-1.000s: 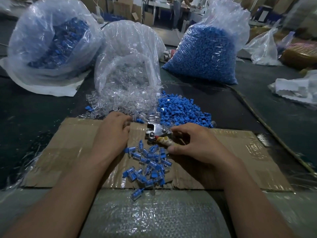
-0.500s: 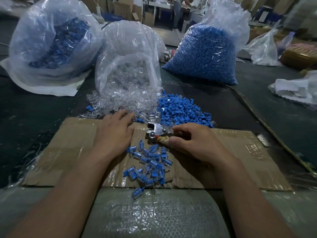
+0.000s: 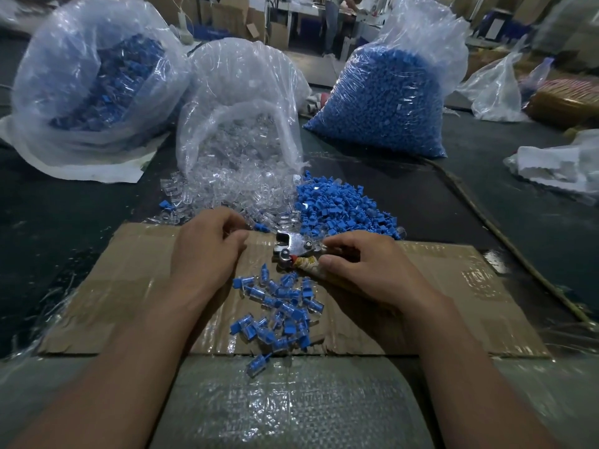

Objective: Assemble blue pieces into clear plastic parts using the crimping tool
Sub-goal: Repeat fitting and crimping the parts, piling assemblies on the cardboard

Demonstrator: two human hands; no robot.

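Observation:
The metal crimping tool [image 3: 291,249] lies on the cardboard sheet [image 3: 453,286], its jaw pointing left. My right hand [image 3: 363,267] grips its handles. My left hand [image 3: 207,247] sits at the near edge of the loose clear plastic parts [image 3: 233,192], fingers curled; whether it pinches a clear part I cannot tell. A heap of loose blue pieces [image 3: 340,209] lies just behind the tool. Several assembled blue-in-clear parts [image 3: 278,309] are scattered on the cardboard between my wrists.
Behind stand an open bag of clear parts [image 3: 240,102], a full bag of blue pieces [image 3: 382,102] at right and a bag of assembled parts [image 3: 97,76] at left. Crumpled plastic [image 3: 557,166] lies far right. A woven sack [image 3: 291,406] covers the near edge.
My left hand went from a fist to fingers stretched into the clear parts, and now its fingers are curled again. My right hand and the tool stayed in place.

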